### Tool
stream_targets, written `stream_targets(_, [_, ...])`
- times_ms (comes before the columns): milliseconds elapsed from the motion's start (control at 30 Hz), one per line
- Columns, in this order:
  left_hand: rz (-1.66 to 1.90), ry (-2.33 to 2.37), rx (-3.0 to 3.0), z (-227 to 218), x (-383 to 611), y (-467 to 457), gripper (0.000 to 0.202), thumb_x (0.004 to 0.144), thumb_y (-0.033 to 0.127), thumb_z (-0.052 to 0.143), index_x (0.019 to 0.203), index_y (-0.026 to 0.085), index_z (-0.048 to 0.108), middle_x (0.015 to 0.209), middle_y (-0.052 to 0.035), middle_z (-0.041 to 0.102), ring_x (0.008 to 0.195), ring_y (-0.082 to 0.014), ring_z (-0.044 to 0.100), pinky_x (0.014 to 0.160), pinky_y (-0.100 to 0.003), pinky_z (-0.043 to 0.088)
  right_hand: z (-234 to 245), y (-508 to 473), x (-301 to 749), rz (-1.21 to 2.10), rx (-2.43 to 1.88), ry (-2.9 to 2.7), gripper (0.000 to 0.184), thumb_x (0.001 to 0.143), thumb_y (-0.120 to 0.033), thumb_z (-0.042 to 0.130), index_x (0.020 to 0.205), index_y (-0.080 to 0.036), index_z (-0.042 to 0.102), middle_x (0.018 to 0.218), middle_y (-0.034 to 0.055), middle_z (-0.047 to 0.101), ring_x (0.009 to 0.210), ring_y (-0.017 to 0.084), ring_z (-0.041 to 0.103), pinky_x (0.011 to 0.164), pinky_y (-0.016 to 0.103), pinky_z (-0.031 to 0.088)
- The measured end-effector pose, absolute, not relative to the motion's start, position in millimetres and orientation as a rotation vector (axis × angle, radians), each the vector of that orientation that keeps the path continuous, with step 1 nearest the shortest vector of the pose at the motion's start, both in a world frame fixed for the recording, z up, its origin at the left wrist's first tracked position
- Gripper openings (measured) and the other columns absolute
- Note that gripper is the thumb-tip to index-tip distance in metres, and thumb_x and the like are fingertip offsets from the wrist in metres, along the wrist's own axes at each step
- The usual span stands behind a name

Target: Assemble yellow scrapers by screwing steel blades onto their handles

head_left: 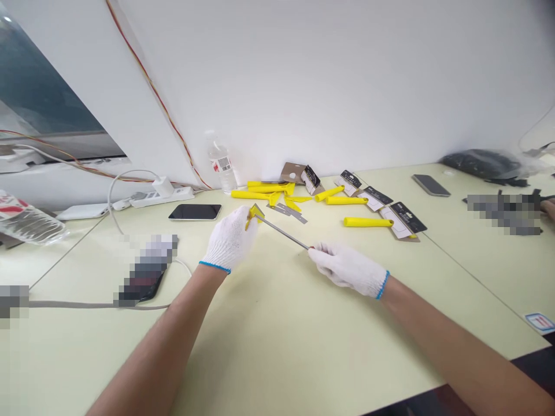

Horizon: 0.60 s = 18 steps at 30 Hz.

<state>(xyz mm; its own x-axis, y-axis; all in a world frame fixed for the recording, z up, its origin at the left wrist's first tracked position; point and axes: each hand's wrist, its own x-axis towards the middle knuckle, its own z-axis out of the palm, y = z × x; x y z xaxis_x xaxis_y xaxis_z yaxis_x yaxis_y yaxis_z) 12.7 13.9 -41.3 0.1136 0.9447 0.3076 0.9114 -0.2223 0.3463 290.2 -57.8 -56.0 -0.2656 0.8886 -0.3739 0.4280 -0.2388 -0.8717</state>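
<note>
Both my hands wear white knit gloves with blue cuffs. My left hand [229, 238] is closed around a yellow scraper head [257, 213] with a grey blade edge showing. In my right hand [349, 268] is a screwdriver [284, 233]; its handle is mostly hidden by the fingers. The long metal shaft points left, and its tip reaches the scraper head; the exact contact is too small to tell. Just beyond lie loose flat metal blades [295, 214] and several yellow scraper parts [255, 195]. Farther right, a yellow handle [366, 222] rests by a black-and-white card package [404, 221].
A clear plastic bottle [222, 164] stands by the wall. Dark phones [195, 212] lie on the left and a grey one [430, 185] on the right. A white power strip [162, 195] trails cables. At the far right edge shows another person's hand [550, 208] beside black items.
</note>
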Motion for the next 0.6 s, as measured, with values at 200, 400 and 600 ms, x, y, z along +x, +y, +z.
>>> stream_targets(200, [0.736, 1.937, 2.274, -43.2, 10.6, 17.6, 0.021, 0.100, 0.031, 0.050, 0.110, 0.019, 0.065, 0.098, -0.0095, 0.072, 0.090, -0.0248, 0.068, 0.076, -0.031, 0.045, -64.8, -56.3, 289.3, 0.414, -1.618, -1.887, 0.031, 0.097, -0.055, 0.059, 0.092, -0.026, 0.067, 0.092, 0.0092, 0.071, 0.086, 0.023, 0.067, 0.065, 0.031, 0.047])
stream_targets(400, [0.745, 1.935, 2.285, -44.5, 11.7, 17.2, 0.021, 0.101, 0.029, 0.047, 0.108, 0.020, 0.065, 0.097, -0.0108, 0.071, 0.089, -0.0263, 0.068, 0.073, -0.033, 0.045, -75.5, -56.0, 293.0, 0.217, -1.589, -1.894, 0.053, 0.103, -0.068, 0.046, 0.095, -0.024, 0.074, 0.093, 0.0142, 0.074, 0.098, 0.028, 0.073, 0.059, 0.028, 0.049])
stream_targets(600, [0.749, 1.948, 2.285, -44.7, 12.8, 15.7, 0.018, 0.101, 0.028, 0.052, 0.106, 0.018, 0.066, 0.093, -0.0093, 0.069, 0.088, -0.0231, 0.067, 0.076, -0.032, 0.048, -77.7, -58.5, 292.0, 0.283, -1.499, -1.817, 0.065, 0.107, -0.066, 0.028, 0.081, -0.030, 0.075, 0.078, 0.0098, 0.074, 0.084, 0.021, 0.076, 0.058, 0.029, 0.048])
